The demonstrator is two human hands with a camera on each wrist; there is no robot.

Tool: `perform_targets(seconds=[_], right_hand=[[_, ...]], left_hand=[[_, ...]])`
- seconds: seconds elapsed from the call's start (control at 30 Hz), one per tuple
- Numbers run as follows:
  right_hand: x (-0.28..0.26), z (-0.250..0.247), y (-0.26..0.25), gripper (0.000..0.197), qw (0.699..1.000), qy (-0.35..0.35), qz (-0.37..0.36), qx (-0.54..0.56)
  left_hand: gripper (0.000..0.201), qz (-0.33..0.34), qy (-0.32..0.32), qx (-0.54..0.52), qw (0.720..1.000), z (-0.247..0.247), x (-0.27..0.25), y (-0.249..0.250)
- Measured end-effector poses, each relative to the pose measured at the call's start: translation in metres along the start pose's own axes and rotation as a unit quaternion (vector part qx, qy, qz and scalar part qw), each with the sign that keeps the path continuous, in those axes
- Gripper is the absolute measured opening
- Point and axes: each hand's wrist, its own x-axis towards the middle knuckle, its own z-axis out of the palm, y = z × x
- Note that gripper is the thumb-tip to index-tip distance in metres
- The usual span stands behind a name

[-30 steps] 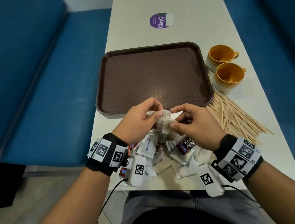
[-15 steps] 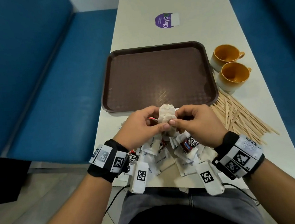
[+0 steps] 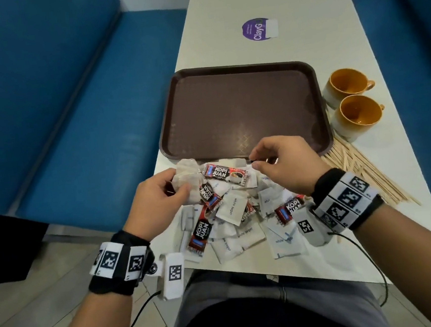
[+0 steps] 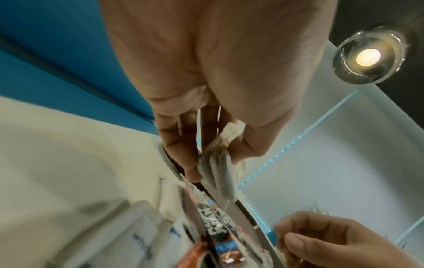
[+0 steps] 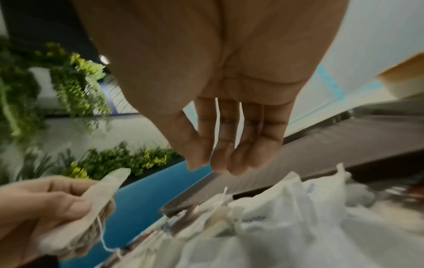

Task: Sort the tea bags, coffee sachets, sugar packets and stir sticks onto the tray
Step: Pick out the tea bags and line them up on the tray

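A brown tray lies bare-floored on the white table. Just in front of it is a pile of red coffee sachets, white sugar packets and tea bags. My left hand grips a bunch of pale tea bags at the pile's left end; in the left wrist view a tea bag sits between thumb and fingers of that hand. My right hand hovers over the pile's right side by the tray's near rim. In the right wrist view its fingers hang loose with nothing visibly in them.
Wooden stir sticks fan out on the table right of the pile. Two orange cups stand right of the tray. A purple sticker is at the table's far end. Blue benches flank the table.
Both hands held the tea bags together over the pile. Now they have parted: the left keeps the tea bags and has moved left, the right has let go and shifted right.
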Motion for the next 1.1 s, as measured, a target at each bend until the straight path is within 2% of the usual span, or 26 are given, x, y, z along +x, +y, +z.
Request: perform_targets(seconds=[0.1,0.23,0.33,0.4,0.5,0.57,0.67,0.77,0.87,0.93,1.03,1.1], right_hand=[[0.020,0.015,-0.006,0.014,0.993,-0.047,-0.039,-0.105],[0.028,0.029,-0.013,0.031,0.977,-0.100,-0.026,-0.186],[0.024,0.033,-0.012,0.042,0.974,-0.138,-0.030,-0.180],[0.018,0.028,-0.010,0.040,0.979,-0.135,-0.033,-0.147],[0.007,0.011,-0.004,0.024,0.992,-0.067,-0.021,-0.102],[-0.001,0.001,-0.001,0.009,0.993,-0.056,0.013,-0.105],[-0.015,0.002,-0.001,0.037,0.981,-0.108,0.072,-0.145],[-0.022,0.016,-0.002,0.055,0.976,-0.108,0.077,-0.173],[-0.019,0.023,0.002,0.061,0.982,-0.088,0.083,-0.144],[-0.016,0.023,0.003,0.055,0.987,-0.081,0.094,-0.100],[-0.015,0.019,0.006,0.036,0.993,-0.060,0.098,-0.039],[-0.015,0.014,0.008,0.017,0.995,-0.040,0.085,-0.025]], left_hand=[[0.022,0.010,-0.013,0.045,0.999,0.000,0.000,-0.006],[0.008,0.101,-0.116,0.047,0.987,0.014,0.005,0.001],[0.006,0.146,-0.183,0.109,0.966,0.028,0.013,0.007],[0.020,0.158,-0.210,0.136,0.955,0.034,0.015,0.010],[0.035,0.153,-0.205,0.129,0.958,0.034,0.015,0.008],[0.033,0.148,-0.202,0.131,0.959,0.029,0.013,0.005],[0.024,0.143,-0.192,0.144,0.960,0.021,0.009,-0.004],[0.037,0.139,-0.174,0.125,0.967,0.018,0.005,-0.001],[0.018,0.128,-0.138,0.123,0.974,0.019,0.003,0.001],[0.028,0.121,-0.115,0.125,0.978,0.020,0.002,0.002],[0.008,0.111,-0.072,0.103,0.986,0.019,-0.001,0.010],[0.022,0.096,-0.059,0.099,0.989,0.020,-0.003,0.015]])
